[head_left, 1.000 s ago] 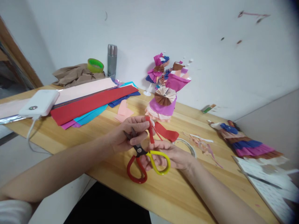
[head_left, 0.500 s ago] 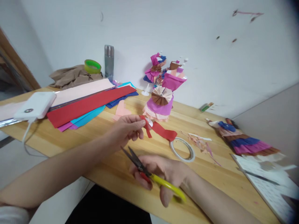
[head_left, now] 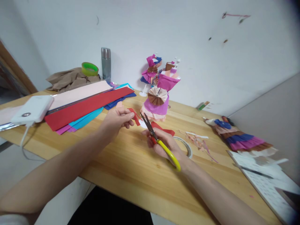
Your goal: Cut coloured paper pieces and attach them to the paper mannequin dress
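Note:
Between thumb and fingers, my left hand (head_left: 119,118) pinches a small strip of red crepe paper (head_left: 134,117) above the table. My right hand (head_left: 164,140) is closed round the scissors (head_left: 167,153), which have a yellow and red handle and dark blades slightly apart, pointing up toward the strip. The blade tips appear close to the strip; whether they touch it I cannot tell. Beyond my right hand lies a larger red paper piece (head_left: 164,128), partly hidden by the hand. A roll of white tape (head_left: 188,147) lies beside the wrist, also partly covered.
Folded sheets of red crepe paper (head_left: 89,107) and other colours lie at the left, beside a white power bank (head_left: 32,107) with a cable. A doll dressed in pink paper (head_left: 156,104) stands behind. Right are paper scraps (head_left: 198,140), a paper dress (head_left: 241,136) and a notebook (head_left: 262,175).
My right hand has raised the scissors up and to the right, bringing the blades close to the red strip. My left hand still holds the strip, slightly further left and up. The view has shifted a little.

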`<state>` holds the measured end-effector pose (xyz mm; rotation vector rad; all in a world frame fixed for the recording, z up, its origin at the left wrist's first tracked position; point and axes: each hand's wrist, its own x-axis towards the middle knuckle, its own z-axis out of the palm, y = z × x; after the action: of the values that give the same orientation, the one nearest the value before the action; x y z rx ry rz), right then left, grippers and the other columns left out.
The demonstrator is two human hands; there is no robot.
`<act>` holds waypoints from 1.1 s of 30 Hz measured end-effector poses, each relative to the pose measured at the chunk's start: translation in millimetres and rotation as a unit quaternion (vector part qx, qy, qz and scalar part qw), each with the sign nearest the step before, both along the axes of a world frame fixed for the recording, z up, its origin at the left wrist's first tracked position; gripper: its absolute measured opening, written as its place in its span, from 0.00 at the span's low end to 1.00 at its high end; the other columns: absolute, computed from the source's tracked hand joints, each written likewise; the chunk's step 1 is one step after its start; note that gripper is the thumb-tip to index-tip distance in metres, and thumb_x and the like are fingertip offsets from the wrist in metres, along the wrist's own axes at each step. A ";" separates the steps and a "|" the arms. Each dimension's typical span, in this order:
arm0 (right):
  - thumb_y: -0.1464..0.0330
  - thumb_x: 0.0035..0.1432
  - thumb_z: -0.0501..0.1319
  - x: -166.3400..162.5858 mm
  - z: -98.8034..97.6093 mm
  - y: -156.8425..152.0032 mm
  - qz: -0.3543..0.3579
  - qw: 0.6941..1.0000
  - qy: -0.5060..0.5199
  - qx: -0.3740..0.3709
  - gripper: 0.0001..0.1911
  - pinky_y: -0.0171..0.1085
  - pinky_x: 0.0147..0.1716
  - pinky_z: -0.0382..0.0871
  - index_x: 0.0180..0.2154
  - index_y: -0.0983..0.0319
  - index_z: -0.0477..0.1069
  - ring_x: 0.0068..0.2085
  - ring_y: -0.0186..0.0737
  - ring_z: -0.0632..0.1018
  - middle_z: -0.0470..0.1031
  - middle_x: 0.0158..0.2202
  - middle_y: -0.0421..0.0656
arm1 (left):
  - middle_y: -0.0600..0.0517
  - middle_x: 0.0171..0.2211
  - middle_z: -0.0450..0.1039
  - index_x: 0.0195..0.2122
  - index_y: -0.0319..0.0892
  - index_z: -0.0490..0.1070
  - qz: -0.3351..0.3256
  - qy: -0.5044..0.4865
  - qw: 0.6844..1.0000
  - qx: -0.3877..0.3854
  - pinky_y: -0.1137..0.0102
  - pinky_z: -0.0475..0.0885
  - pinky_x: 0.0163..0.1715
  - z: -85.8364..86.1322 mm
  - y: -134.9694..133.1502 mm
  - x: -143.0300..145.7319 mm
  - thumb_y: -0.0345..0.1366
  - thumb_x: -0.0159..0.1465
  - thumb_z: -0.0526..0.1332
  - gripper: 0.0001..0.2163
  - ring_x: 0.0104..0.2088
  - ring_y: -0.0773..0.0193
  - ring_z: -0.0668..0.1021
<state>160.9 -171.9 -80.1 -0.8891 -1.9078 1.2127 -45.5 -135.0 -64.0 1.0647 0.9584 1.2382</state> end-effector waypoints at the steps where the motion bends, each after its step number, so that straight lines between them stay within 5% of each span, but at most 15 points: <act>1: 0.44 0.53 0.62 0.3 -0.1 1.3 -0.004 1.000 -0.016 0.005 0.29 0.34 0.26 0.59 0.43 0.62 0.73 0.27 0.35 0.64 0.62 0.26 0.38 | 0.51 0.16 0.73 0.20 0.36 0.73 0.005 -0.004 1.000 0.003 0.78 0.64 0.19 0.3 0.6 -0.7 0.31 0.52 0.69 0.08 0.17 0.73 0.70; 9: 0.57 0.57 0.60 -3.2 -13.5 4.5 -0.050 0.993 -0.094 0.043 0.18 0.34 0.26 0.57 0.42 0.63 0.74 0.27 0.34 0.61 0.61 0.26 0.37 | 0.51 0.16 0.72 0.19 0.36 0.72 0.019 -0.018 1.000 0.015 0.77 0.64 0.19 3.5 -0.5 -1.1 0.33 0.50 0.71 0.10 0.17 0.73 0.69; 20: 0.58 0.54 0.64 -4.0 -22.4 5.2 -0.099 0.989 -0.102 0.035 0.21 0.34 0.27 0.60 0.48 0.61 0.76 0.27 0.35 0.65 0.68 0.27 0.39 | 0.51 0.17 0.72 0.20 0.36 0.75 0.000 0.009 1.000 0.019 0.77 0.64 0.19 -3.5 -1.2 1.2 0.34 0.52 0.70 0.08 0.17 0.73 0.69; 27: 0.61 0.55 0.62 -5.2 -22.5 3.0 -0.115 0.984 -0.124 0.054 0.12 0.34 0.28 0.59 0.39 0.61 0.75 0.26 0.34 0.63 0.64 0.24 0.36 | 0.51 0.16 0.72 0.20 0.36 0.76 -0.014 -0.003 1.000 -0.006 0.77 0.63 0.19 -0.3 -2.8 3.6 0.32 0.53 0.68 0.07 0.17 0.73 0.69; 33: 0.60 0.56 0.63 -4.2 -26.9 3.9 -0.116 0.985 -0.113 0.055 0.13 0.34 0.27 0.60 0.40 0.59 0.75 0.26 0.34 0.63 0.65 0.25 0.36 | 0.51 0.17 0.73 0.20 0.36 0.75 -0.023 0.002 1.000 -0.017 0.76 0.64 0.20 -0.3 -5.0 3.9 0.32 0.53 0.69 0.08 0.17 0.73 0.70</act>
<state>156.7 -168.0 -107.0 -1.1927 -1.9605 0.8907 -41.6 -139.9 -64.3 1.0562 0.9494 1.1786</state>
